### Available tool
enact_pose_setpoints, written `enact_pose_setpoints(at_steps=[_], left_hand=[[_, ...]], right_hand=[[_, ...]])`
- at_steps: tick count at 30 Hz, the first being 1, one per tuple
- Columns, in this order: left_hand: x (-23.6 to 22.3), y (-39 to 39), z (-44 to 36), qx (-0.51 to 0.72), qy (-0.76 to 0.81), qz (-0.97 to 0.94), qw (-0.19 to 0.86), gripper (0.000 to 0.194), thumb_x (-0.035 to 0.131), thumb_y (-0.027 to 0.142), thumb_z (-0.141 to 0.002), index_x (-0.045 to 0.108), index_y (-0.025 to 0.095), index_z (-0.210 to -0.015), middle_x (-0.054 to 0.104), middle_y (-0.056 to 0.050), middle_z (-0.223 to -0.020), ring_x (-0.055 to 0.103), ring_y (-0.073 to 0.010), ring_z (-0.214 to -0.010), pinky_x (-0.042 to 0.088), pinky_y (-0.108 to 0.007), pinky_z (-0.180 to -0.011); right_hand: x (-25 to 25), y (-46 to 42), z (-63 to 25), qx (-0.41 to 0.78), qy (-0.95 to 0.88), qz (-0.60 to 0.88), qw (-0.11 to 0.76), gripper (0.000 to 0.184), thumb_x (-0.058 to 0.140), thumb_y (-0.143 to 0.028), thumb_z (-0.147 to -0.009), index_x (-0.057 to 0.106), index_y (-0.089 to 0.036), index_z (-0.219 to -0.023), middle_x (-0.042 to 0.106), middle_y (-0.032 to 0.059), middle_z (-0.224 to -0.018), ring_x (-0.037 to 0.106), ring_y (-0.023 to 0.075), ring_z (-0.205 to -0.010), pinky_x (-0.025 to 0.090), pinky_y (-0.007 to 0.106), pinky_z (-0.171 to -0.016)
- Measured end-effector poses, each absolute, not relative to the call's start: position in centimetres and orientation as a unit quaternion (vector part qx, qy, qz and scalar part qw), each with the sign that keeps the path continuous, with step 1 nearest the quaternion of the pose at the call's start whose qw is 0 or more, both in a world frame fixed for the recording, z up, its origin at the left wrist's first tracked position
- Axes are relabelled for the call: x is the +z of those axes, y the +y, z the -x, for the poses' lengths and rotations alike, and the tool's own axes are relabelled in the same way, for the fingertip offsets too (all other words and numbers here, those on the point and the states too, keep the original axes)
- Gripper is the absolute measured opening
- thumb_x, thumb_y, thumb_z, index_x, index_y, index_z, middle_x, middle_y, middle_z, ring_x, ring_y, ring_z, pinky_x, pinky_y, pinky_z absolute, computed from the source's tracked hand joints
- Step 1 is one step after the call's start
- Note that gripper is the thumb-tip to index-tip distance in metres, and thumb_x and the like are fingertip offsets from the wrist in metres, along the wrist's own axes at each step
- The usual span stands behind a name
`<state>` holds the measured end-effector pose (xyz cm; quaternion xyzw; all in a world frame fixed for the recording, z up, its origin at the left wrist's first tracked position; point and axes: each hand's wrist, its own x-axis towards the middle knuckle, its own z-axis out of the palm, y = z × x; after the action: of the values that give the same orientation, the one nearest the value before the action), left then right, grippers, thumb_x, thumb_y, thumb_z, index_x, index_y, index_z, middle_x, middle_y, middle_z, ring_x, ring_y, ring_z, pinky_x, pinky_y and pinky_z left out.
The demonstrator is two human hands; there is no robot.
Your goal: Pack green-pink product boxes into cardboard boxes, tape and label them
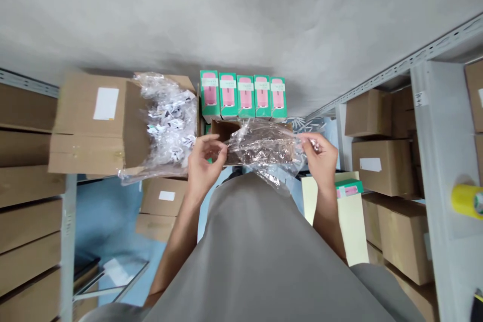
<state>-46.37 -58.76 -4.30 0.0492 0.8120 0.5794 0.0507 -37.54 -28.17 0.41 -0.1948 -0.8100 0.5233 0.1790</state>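
Observation:
A clear plastic bag is stretched between my two hands, over a brown cardboard box in front of me. My left hand pinches the bag's left edge between thumb and fingers. On the other side, my right hand has its fingers closed on the right edge. Behind the box stands a row of several green boxes with pink pictures on their fronts. Left of my left hand is an open carton, with another clear bag of small white-and-dark packets in it.
Shelves with stacked cartons rise on the right, and more cartons on the left. A yellow tape roll is by the right post. A green box lies on a pale board. A grey wall closes off the back.

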Motion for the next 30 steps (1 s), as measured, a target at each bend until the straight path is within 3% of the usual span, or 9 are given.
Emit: enact_pose_setpoints(at_steps=[3,5,8,11,16,21,26,30], left_hand=[[-3.9,-59.7,46.7,0.513,0.843,-0.119,0.112,0.08,0.08,0.051,-0.093,0.056,0.023,-0.164,0.081,-0.006,-0.115,0.077,-0.0201,-0.09,0.065,-0.034,-0.08],[-3.4,-59.9,47.1,0.459,0.863,-0.136,0.16,0.081,0.079,0.058,-0.096,0.058,0.023,-0.166,0.083,-0.006,-0.115,0.075,-0.0197,-0.08,0.063,-0.034,-0.077],[-2.6,-59.5,47.8,0.363,0.902,-0.156,0.177,0.056,0.073,0.057,-0.103,0.076,0.024,-0.147,0.084,-0.005,-0.099,0.076,-0.0231,-0.077,0.06,-0.036,-0.079],[-2.1,-58.6,48.1,0.255,0.941,-0.17,0.144,0.031,0.071,0.046,-0.105,0.088,0.025,-0.12,0.084,-0.009,-0.105,0.08,-0.0298,-0.093,0.057,-0.037,-0.08],[-2.8,-57.6,48.0,0.144,0.97,-0.147,0.133,0.029,0.066,0.039,-0.108,0.09,0.024,-0.107,0.081,-0.013,-0.114,0.078,-0.0342,-0.098,0.056,-0.041,-0.074],[-4.4,-57.0,48.6,0.162,0.97,-0.164,0.075,0.033,0.062,0.04,-0.11,0.09,0.023,-0.109,0.079,-0.018,-0.111,0.072,-0.0384,-0.113,0.06,-0.044,-0.083],[-3.2,-58.9,48.9,0.265,0.952,-0.151,0.026,0.053,0.057,0.049,-0.113,0.073,0.016,-0.151,0.075,-0.02,-0.135,0.073,-0.0364,-0.124,0.059,-0.048,-0.107],[-2.9,-62.2,48.9,0.289,0.945,-0.112,0.109,0.064,0.058,0.059,-0.11,0.067,0.014,-0.155,0.074,-0.021,-0.145,0.077,-0.0369,-0.122,0.06,-0.05,-0.109]], right_hand=[[0.6,-28.7,39.0,0.485,-0.856,0.1,0.151,0.027,0.059,-0.017,-0.104,0.085,-0.025,-0.103,0.085,0.0038,-0.109,0.08,0.0219,-0.108,0.061,0.037,-0.097],[0.2,-29.0,40.2,0.47,-0.872,0.065,0.122,0.034,0.054,-0.012,-0.103,0.085,-0.025,-0.104,0.085,0.0037,-0.112,0.079,0.0212,-0.107,0.061,0.036,-0.097],[-0.7,-29.3,42.0,0.44,-0.893,0.049,0.081,0.037,0.052,-0.009,-0.103,0.085,-0.025,-0.107,0.085,0.0045,-0.115,0.079,0.021,-0.103,0.061,0.035,-0.096],[-1.4,-29.5,43.1,0.386,-0.921,0.04,0.032,0.034,0.054,-0.011,-0.104,0.085,-0.023,-0.108,0.084,0.0067,-0.116,0.079,0.0243,-0.108,0.06,0.039,-0.103],[-1.4,-29.7,42.1,0.313,-0.942,0.102,0.06,0.032,0.065,-0.025,-0.107,0.079,-0.022,-0.136,0.078,0.0131,-0.14,0.073,0.0316,-0.132,0.057,0.049,-0.118],[-2.3,-29.8,38.8,0.281,-0.933,0.202,0.101,0.041,0.067,-0.042,-0.107,0.073,-0.023,-0.143,0.075,0.0164,-0.145,0.071,0.0345,-0.135,0.058,0.054,-0.118],[-5.0,-30.5,36.4,0.257,-0.908,0.328,0.038,0.065,0.07,-0.052,-0.103,0.064,-0.015,-0.156,0.076,0.0236,-0.145,0.077,0.0383,-0.125,0.06,0.056,-0.111],[-5.9,-31.4,35.4,0.269,-0.888,0.373,0.01,0.05,0.063,-0.049,-0.105,0.074,-0.017,-0.143,0.085,0.0191,-0.129,0.081,0.0349,-0.112,0.06,0.047,-0.103]])
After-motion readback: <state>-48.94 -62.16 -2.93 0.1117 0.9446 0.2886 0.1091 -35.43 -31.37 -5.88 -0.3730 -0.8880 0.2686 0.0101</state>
